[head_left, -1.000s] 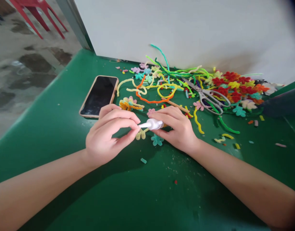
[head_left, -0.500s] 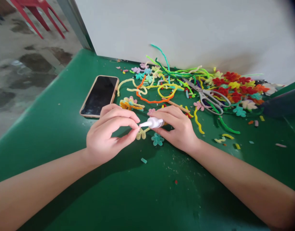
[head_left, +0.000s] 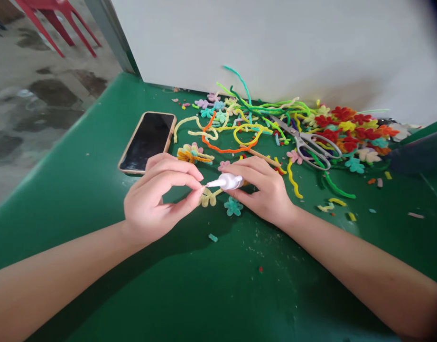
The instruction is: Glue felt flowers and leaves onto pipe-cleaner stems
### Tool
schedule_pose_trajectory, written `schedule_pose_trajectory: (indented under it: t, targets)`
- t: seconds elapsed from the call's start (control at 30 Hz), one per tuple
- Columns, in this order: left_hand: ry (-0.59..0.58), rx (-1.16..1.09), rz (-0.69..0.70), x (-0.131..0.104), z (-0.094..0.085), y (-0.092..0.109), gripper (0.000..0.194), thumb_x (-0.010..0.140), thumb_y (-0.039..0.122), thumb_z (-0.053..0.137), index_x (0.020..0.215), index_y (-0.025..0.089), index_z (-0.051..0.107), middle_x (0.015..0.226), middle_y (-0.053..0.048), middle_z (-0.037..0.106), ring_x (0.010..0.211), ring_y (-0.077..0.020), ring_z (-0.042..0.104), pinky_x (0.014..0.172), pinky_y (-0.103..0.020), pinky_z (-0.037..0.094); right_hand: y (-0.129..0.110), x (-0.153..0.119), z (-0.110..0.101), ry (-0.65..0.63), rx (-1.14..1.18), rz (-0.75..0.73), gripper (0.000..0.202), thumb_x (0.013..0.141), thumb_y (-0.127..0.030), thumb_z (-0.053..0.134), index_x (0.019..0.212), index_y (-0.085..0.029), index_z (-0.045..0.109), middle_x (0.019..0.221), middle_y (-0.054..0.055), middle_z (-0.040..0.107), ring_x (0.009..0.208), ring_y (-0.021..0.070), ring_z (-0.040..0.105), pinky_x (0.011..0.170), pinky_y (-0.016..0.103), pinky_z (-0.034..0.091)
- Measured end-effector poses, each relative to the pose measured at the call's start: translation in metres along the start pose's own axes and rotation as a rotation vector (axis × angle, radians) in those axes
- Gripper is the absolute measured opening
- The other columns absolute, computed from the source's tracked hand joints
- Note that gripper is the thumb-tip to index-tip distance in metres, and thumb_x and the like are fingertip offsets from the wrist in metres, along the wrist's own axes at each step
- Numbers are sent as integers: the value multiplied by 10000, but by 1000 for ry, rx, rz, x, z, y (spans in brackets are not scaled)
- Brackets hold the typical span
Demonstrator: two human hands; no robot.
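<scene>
My right hand (head_left: 259, 187) is closed around a small white glue bottle (head_left: 227, 181), its thin nozzle pointing left. Thumb and fingertips of my left hand (head_left: 164, 192) are pinched together just off the nozzle's tip; whatever they hold is too small to name. Below the nozzle lies a pale yellow pipe-cleaner flower (head_left: 208, 197). A teal pipe-cleaner flower (head_left: 233, 206) sits on the green table under the bottle. Beyond my left fingers rests a yellow, orange and pink flower cluster (head_left: 194, 153).
A phone (head_left: 147, 142) lies at the left. Scissors (head_left: 307, 142) rest beside a heap of red, orange and yellow flowers (head_left: 346, 126). Loose green pipe cleaners (head_left: 275, 108) and an orange one (head_left: 225, 150) spread along the back, by a white wall (head_left: 268, 47). Small scraps dot the table.
My left fingertips have drawn slightly left, away from the nozzle, leaving a small gap at its tip. My right hand and the bottle have hardly moved.
</scene>
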State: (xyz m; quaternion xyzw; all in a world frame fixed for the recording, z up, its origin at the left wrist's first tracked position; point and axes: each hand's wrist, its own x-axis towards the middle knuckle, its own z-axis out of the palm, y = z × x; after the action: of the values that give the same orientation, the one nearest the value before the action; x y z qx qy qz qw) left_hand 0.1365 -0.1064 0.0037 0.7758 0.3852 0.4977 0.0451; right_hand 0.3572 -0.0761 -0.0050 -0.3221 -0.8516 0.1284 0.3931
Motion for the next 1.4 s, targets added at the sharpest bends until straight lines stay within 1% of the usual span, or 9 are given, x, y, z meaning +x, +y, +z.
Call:
schedule_pose_trajectory:
  t: [0.13, 0.23, 0.3, 0.37, 0.53, 0.7, 0.8, 1.03, 1.4]
  targets:
    - [21, -63, -21, 0, 0, -1, 142, 800, 185, 670, 874, 268, 582, 879, -8, 653, 794, -187, 649, 735, -400, 556, 1, 0, 0, 2, -1, 8, 246, 850, -253, 644, 1094, -223, 650, 1062, 69, 704, 974, 202, 644, 852, 387, 512]
    - [31, -91, -46, 0, 2, -4, 230, 765, 196, 702, 949, 258, 578, 857, -11, 650, 828, -203, 656, 752, -398, 560, 1, 1, 1, 10, 0, 5, 245, 846, -249, 650, 1089, -214, 652, 1057, 70, 705, 977, 201, 644, 850, 381, 510]
    - [8, -74, -36, 1, 2, -4, 264, 751, 192, 718, 972, 256, 591, 831, -5, 660, 846, -208, 658, 773, -399, 550, 2, 1, 1, 10, -2, 1, 248, 844, -246, 654, 1088, -206, 652, 1057, 74, 704, 979, 202, 643, 850, 378, 509]
    - [-11, -46, -7, 1, 2, -4, 247, 751, 181, 726, 957, 257, 613, 835, 1, 682, 823, -196, 661, 782, -394, 533, 2, 1, 1, 10, -5, -3, 248, 845, -248, 653, 1089, -206, 652, 1053, 73, 705, 975, 201, 643, 846, 376, 509]
    - [-36, -13, 53, 3, 1, 0, 190, 765, 126, 721, 876, 261, 648, 832, 31, 724, 678, -144, 662, 803, -397, 501, 2, 0, 1, -3, -21, -13, 238, 851, -247, 645, 1087, -216, 649, 1053, 67, 709, 987, 204, 645, 849, 381, 505]
    - [-24, 15, 46, 3, -1, 3, 218, 741, 104, 730, 853, 274, 652, 809, 43, 732, 655, -150, 669, 746, -390, 499, 2, 0, 1, -3, -39, -24, 233, 849, -236, 645, 1079, -205, 649, 1048, 71, 712, 993, 202, 649, 852, 378, 501]
    - [-5, 19, 47, 3, -1, 3, 206, 725, 103, 731, 814, 265, 639, 750, 48, 719, 618, -152, 660, 733, -400, 488, 1, 0, 1, -4, -64, -39, 233, 846, -226, 645, 1078, -203, 646, 1043, 71, 715, 985, 202, 654, 844, 378, 497]
    - [-12, 21, 49, 5, 1, 2, 181, 707, 105, 705, 754, 241, 595, 679, 51, 676, 564, -137, 622, 758, -416, 464, -1, 1, 0, 12, -128, -105, 218, 836, -182, 642, 1054, -189, 640, 1025, 69, 726, 969, 198, 667, 820, 366, 486]
    - [-52, 22, 11, 5, -1, 3, 136, 748, 156, 648, 723, 251, 554, 661, 67, 658, 554, -132, 617, 822, -427, 465, -2, 1, 0, 0, -115, -94, 233, 826, -160, 643, 1056, -198, 637, 1018, 62, 727, 979, 197, 665, 819, 367, 482]
